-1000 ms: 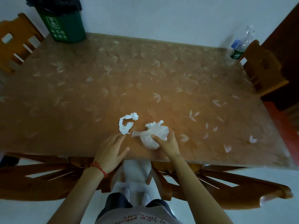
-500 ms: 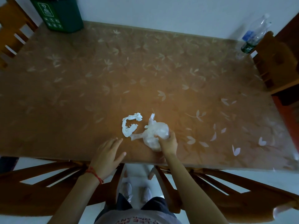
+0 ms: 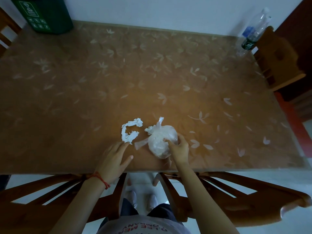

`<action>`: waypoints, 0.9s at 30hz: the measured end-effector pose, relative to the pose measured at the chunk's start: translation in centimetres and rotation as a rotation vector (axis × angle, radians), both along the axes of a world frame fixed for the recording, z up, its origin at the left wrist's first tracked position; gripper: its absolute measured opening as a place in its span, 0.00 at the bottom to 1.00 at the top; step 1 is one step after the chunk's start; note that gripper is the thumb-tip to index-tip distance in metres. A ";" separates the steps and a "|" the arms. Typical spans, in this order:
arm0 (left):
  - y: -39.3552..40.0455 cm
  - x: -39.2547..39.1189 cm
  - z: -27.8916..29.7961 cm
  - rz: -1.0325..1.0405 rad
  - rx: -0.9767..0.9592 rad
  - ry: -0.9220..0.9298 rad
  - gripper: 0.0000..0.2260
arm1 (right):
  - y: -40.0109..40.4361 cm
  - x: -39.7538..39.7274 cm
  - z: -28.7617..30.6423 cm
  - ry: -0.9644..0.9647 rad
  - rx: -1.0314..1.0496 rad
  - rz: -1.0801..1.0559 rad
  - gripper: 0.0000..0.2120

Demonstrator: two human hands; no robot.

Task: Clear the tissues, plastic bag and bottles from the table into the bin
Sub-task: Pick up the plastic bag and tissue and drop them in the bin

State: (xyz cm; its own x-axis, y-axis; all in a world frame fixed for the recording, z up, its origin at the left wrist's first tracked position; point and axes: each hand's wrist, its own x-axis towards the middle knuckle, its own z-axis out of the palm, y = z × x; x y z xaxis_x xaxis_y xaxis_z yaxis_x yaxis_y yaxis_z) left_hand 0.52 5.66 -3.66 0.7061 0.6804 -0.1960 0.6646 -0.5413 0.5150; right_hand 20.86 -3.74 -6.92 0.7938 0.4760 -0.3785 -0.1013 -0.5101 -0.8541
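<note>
We are looking down on a wide table (image 3: 152, 78) under a glossy brown cover printed with pale leaf shapes. Near its 6 o'clock edge a translucent plastic bag (image 3: 158, 142) is sitting, rounded and crinkled, stuffed with white matter, its knotted neck sticking up toward 12 o'clock and a loose flap trailing toward 9 o'clock. Just beside it at 9 o'clock a twisted tissue (image 3: 129, 131) is lying in a ragged C-shaped curl, soft and fibrous.

Our right hand (image 3: 179, 147) is gripping the bag from its 3 o'clock side, fingers curled over the plastic and pressing into it. Our left hand (image 3: 114, 159) is lying open and flat, fingers straight and thumb spread, its fingertips touching the tissue's lower end; a red cord is circling that wrist.

At the table's 1 o'clock corner two clear plastic bottles (image 3: 253, 31) are standing close together, one with a blue label, one with a dark green label. At the 11 o'clock corner a dark green bin (image 3: 45, 16) is standing.
</note>
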 end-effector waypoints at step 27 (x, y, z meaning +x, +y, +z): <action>3.5 4.9 -6.0 0.469 -0.241 -0.176 0.04 | -5.1 1.4 1.9 -0.033 0.103 -0.045 0.15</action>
State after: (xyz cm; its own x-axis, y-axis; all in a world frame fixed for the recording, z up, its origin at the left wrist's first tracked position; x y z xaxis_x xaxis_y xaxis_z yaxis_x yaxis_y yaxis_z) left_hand 5.45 9.20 -9.65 0.3744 0.8804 -0.2912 0.6987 -0.0614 0.7128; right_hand 22.24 -8.85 -4.99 0.8266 0.4746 -0.3025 -0.0931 -0.4148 -0.9052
